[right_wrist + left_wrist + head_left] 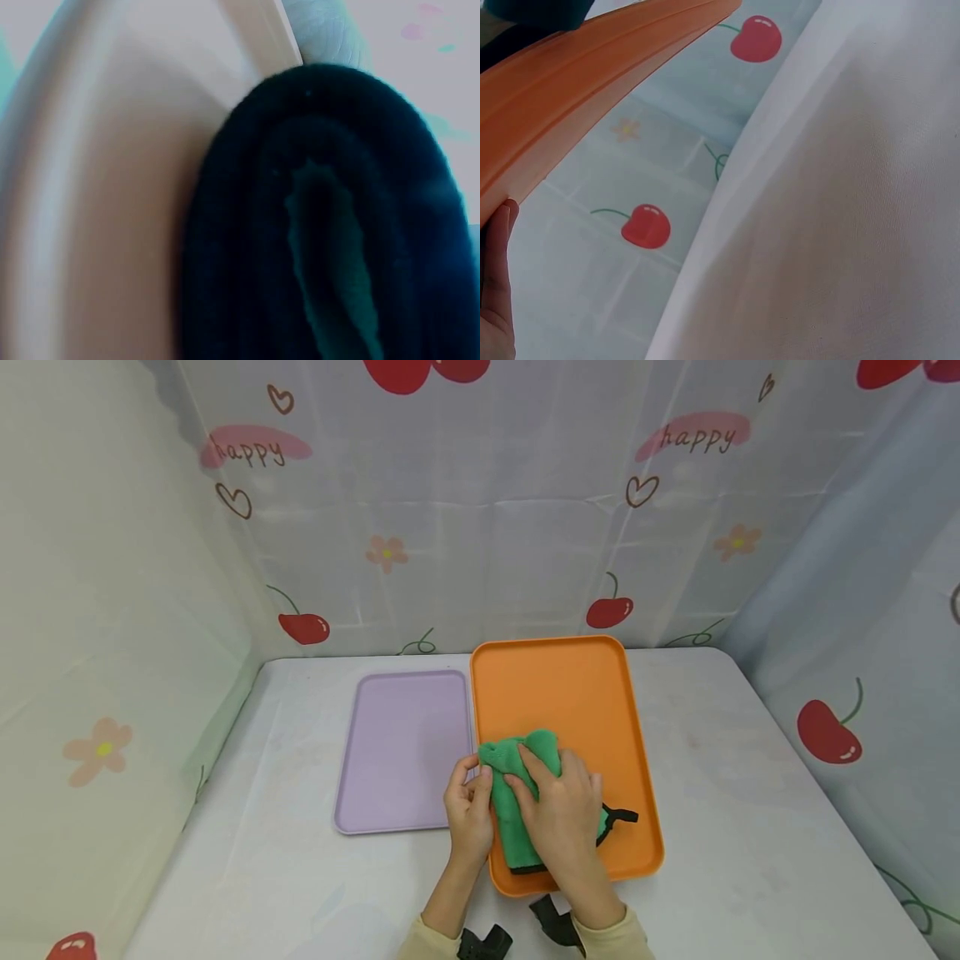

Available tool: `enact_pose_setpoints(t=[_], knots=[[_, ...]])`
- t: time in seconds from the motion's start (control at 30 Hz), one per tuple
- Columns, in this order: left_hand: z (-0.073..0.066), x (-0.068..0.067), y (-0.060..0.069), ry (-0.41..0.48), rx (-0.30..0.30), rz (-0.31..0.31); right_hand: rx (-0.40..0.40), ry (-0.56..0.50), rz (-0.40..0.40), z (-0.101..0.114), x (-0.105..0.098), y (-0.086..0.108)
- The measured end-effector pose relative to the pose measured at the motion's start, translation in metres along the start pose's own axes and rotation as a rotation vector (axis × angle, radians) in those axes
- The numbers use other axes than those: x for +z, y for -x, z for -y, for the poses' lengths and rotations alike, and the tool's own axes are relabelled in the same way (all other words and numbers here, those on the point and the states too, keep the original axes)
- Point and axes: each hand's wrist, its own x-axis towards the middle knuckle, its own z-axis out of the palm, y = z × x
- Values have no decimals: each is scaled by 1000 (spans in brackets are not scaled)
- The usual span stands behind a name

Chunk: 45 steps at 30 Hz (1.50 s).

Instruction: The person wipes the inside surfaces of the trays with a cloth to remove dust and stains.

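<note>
A green towel (513, 827) with black edging lies folded over the lower part of an orange tray (558, 685). My right hand (566, 810) lies over the towel and grips it, its thumb and index finger stretched across the top. A black hanging loop (622, 816) sticks out to the right of that hand. At the tray's left rim, my left hand (468, 814) holds the edge, beside the towel's left side. One left finger (499, 262) touches the tray's outer wall in the left wrist view. Up close in the right wrist view, the towel's dark end (232, 247) shows rolled layers.
A lilac tray (408, 752) lies flat directly left of the orange one. Both are on a white-covered table (750, 827). Printed curtains (480, 527) hang behind and at both sides. Black straps (483, 943) are at the wrists.
</note>
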Motion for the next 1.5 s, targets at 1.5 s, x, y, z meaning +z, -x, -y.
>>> enact_pose_setpoints(t=[1.5], knots=[[1,-2,-1,-75,37,-60,358,100,38,-74,-30,1]])
